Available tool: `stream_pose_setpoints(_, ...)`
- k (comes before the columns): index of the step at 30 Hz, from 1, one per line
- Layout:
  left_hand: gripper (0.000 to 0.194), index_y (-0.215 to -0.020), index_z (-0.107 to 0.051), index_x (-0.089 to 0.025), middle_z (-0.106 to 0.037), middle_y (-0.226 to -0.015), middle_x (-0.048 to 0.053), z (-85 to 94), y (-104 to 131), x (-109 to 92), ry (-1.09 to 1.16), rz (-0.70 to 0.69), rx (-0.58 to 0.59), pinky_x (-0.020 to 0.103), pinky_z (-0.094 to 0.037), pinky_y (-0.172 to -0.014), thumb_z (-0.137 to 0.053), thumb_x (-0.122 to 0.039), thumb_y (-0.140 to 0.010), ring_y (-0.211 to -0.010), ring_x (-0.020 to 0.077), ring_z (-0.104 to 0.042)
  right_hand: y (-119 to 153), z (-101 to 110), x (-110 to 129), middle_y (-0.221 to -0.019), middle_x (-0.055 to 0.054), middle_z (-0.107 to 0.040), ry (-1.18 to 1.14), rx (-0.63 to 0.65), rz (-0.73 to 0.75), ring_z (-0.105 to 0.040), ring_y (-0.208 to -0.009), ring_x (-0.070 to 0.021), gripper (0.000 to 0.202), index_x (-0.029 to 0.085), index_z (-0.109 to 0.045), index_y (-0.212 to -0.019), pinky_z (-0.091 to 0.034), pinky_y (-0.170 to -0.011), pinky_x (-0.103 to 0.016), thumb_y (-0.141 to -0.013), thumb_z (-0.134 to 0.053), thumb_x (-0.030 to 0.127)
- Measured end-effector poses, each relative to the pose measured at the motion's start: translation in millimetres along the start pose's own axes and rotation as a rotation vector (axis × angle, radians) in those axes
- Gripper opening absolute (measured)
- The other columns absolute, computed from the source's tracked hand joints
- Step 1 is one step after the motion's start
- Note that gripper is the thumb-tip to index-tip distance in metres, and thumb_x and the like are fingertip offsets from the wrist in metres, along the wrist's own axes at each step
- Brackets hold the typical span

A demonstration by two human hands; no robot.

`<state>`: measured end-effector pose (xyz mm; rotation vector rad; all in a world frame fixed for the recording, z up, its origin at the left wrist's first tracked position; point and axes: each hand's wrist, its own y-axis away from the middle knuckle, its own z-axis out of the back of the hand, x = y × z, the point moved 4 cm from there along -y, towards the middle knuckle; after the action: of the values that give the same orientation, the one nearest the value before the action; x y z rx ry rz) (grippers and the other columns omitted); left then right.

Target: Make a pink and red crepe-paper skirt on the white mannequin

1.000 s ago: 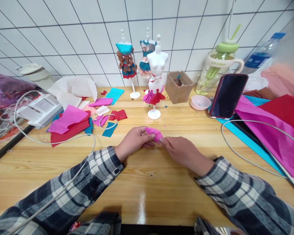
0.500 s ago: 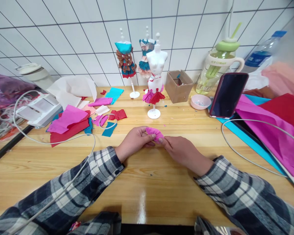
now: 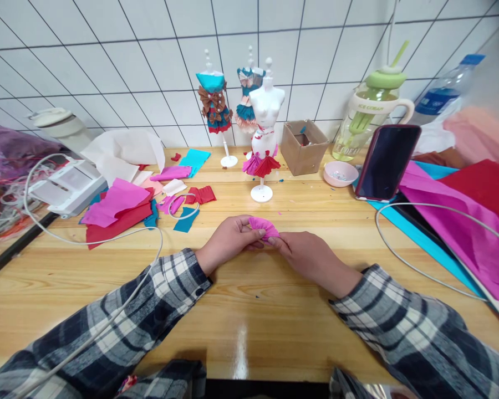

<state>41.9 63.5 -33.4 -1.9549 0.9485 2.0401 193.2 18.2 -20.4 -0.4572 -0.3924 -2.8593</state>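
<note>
Between my two hands is a small pleated piece of pink crepe paper (image 3: pixel 264 226), fanned out at its upper edge. My left hand (image 3: pixel 232 238) pinches its left side between thumb and fingers. At the lower right edge, my right hand (image 3: pixel 305 249) grips it with thumb and forefinger. Just beyond stands a white mini dress form (image 3: pixel 267 105) with pink and red pleated paper (image 3: pixel 268 164) round its lower part. Two more dress forms behind it wear paper outfits, one brown and teal (image 3: pixel 215 105), the other teal and peach (image 3: pixel 246 97).
Cut paper pieces (image 3: pixel 116 202), a white device (image 3: pixel 69 185) and a cable lie left. A cardboard box (image 3: pixel 301 152), a pink bowl (image 3: pixel 340 174), a phone (image 3: pixel 386 160) and a green-lidded jug (image 3: pixel 368 111) stand right. Large paper sheets (image 3: pixel 461 221) cover the right side.
Both hands stay almost still, with the pink crepe paper pinched between them. The whole view shifts only very slightly.
</note>
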Motion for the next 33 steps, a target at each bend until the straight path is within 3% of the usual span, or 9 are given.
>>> stream_pose_setpoints(8, 0.033, -0.087, -0.061, -0.015, -0.070, -0.076, 0.002, 7.6, -1, 1, -0.005, -0.037, -0.058, 0.024, -0.052, -0.063, -0.077, -0.037, -0.069, -0.067, 0.0134, -0.067, 4, 14, -15, -0.080, -0.003, -0.070, -0.079, 0.006, 0.079, -0.061, -0.071, -0.0176, 0.046, 0.023, -0.064, -0.082, -0.033, -0.059, -0.026, -0.098, -0.028, 0.047)
stream_pose_setpoints(10, 0.030, -0.087, -0.062, -0.015, -0.069, -0.076, 0.001, 9.5, -1, -1, -0.019, -0.060, -0.067, 0.022, -0.050, -0.062, -0.076, -0.036, -0.071, -0.064, 0.0107, -0.063, 4, 28, -37, -0.079, -0.002, -0.069, -0.091, -0.117, -0.004, -0.060, -0.072, -0.0179, 0.044, 0.023, -0.063, -0.086, -0.033, -0.059, -0.026, -0.097, -0.029, 0.049)
stream_pose_setpoints(14, 0.029, -0.091, -0.065, -0.014, -0.071, -0.088, 0.004, 10.4, 1, -5, -0.064, -0.091, -0.046, 0.023, -0.048, -0.068, -0.074, -0.034, -0.073, -0.074, 0.0130, -0.064, 5, 49, -97, -0.080, -0.006, -0.067, 0.053, -0.375, -0.344, -0.060, -0.071, -0.0226, 0.044, 0.021, -0.057, -0.103, -0.030, -0.056, -0.028, -0.091, -0.038, 0.058)
stream_pose_setpoints(17, 0.030, -0.092, -0.063, -0.013, -0.071, -0.094, 0.007, 11.0, 1, -6, -0.071, -0.113, -0.051, 0.027, -0.048, -0.078, -0.075, -0.030, -0.071, -0.086, 0.0166, -0.065, 0, 47, -128, -0.089, -0.009, -0.067, 0.062, -0.392, -0.379, -0.059, -0.075, -0.0225, 0.036, 0.020, -0.057, -0.099, -0.032, -0.058, -0.029, -0.090, -0.043, 0.051)
stream_pose_setpoints(20, 0.040, -0.098, -0.055, -0.016, -0.069, -0.084, 0.002, 11.3, 1, -4, -0.045, -0.129, -0.096, 0.026, -0.048, -0.073, -0.077, -0.026, -0.066, -0.077, 0.0138, -0.065, -4, 44, -139, -0.093, -0.010, -0.066, 0.050, -0.432, -0.350, -0.059, -0.082, -0.0236, 0.029, 0.019, -0.060, -0.095, -0.037, -0.064, -0.031, -0.089, -0.048, 0.044)
stream_pose_setpoints(25, 0.043, -0.095, -0.042, -0.020, -0.064, -0.074, -0.003, 2.5, 3, -4, -0.174, -0.191, -0.047, 0.021, -0.040, -0.056, -0.075, -0.026, -0.068, -0.061, 0.0098, -0.058, 3, 49, -100, -0.108, -0.013, -0.064, 0.012, -0.657, -0.154, -0.052, -0.107, -0.0300, 0.028, 0.018, -0.063, -0.104, -0.038, -0.088, -0.043, -0.086, -0.054, 0.038)
stream_pose_setpoints(29, 0.047, -0.105, -0.040, -0.022, -0.065, -0.078, -0.002, -4.1, 7, -5, -0.307, -0.230, -0.014, 0.021, -0.038, -0.055, -0.072, -0.028, -0.071, -0.062, 0.0107, -0.058, 2, 23, -34, -0.113, -0.009, -0.065, -0.475, -0.405, 0.194, -0.059, -0.102, -0.0221, 0.048, 0.020, -0.051, -0.125, -0.044, -0.085, -0.036, -0.083, -0.059, 0.043)
stream_pose_setpoints(31, 0.048, -0.108, -0.039, -0.023, -0.065, -0.080, -0.002, -6.4, 9, -5, -0.322, -0.255, -0.020, 0.022, -0.040, -0.056, -0.071, -0.028, -0.072, -0.063, 0.0111, -0.058, 1, 7, -13, -0.110, -0.006, -0.066, -0.584, -0.295, 0.174, -0.061, -0.096, -0.0199, 0.045, 0.021, -0.054, -0.119, -0.046, -0.080, -0.032, -0.079, -0.064, 0.040)
stream_pose_setpoints(33, 0.047, -0.108, -0.038, -0.023, -0.066, -0.082, -0.001, -8.7, 10, -5, -0.343, -0.293, -0.034, 0.023, -0.042, -0.061, -0.070, -0.027, -0.074, -0.067, 0.0120, -0.059, 0, -3, -4, -0.093, -0.002, -0.068, -0.644, -0.248, 0.106, -0.061, -0.079, -0.0164, 0.025, 0.021, -0.060, -0.102, -0.046, -0.068, -0.028, -0.080, -0.063, 0.034)
